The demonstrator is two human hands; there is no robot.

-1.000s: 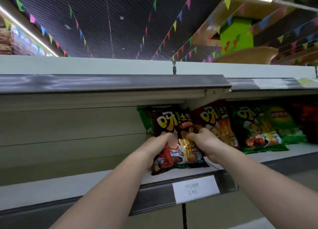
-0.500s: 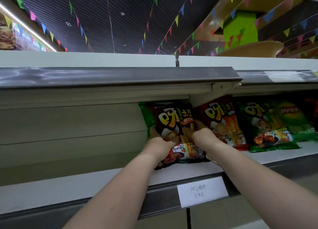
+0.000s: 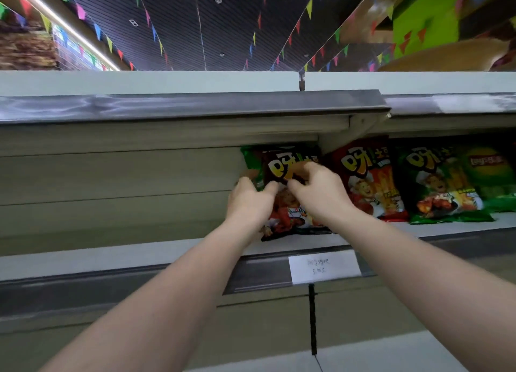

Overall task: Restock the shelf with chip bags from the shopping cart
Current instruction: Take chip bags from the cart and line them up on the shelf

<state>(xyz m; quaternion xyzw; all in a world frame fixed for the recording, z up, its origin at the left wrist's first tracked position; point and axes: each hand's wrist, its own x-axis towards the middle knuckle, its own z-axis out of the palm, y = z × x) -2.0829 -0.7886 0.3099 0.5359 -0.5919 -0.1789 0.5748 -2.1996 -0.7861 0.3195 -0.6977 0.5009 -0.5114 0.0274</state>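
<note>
Both hands hold the brown bag [image 3: 290, 201] on the shelf [image 3: 117, 257]. The left hand [image 3: 248, 201] grips the bag's left edge, thumb across the front and fingers curled behind. The right hand [image 3: 315, 192] pinches the upper front of the bag, fingers bent over the yellow lettering. The two thumbs lie close together, just apart, near the bag's middle.

The brown bag stands nearly upright, leaning back a little, its bottom edge resting on the shelf's white surface near the front lip. Behind it a green bag [image 3: 251, 162] shows only as a strip at the upper left, touching or nearly touching the brown one; I cannot tell which.

Just right of the right hand stands a red bag [image 3: 371, 181], leaning back. Beside that is a green bag with chicken art [image 3: 441, 187], and further right a lime bag [image 3: 488, 173], partly behind it.

The shelf left of the brown bag is bare, with a beige slatted back panel [image 3: 111, 187]. A white price tag [image 3: 324, 268] with handwriting too faint to read sits on the grey front rail [image 3: 83, 290], below the bag. Another shelf [image 3: 181, 106] overhangs the bags. Strings of coloured pennants [image 3: 156, 33] cross the dark ceiling above.
</note>
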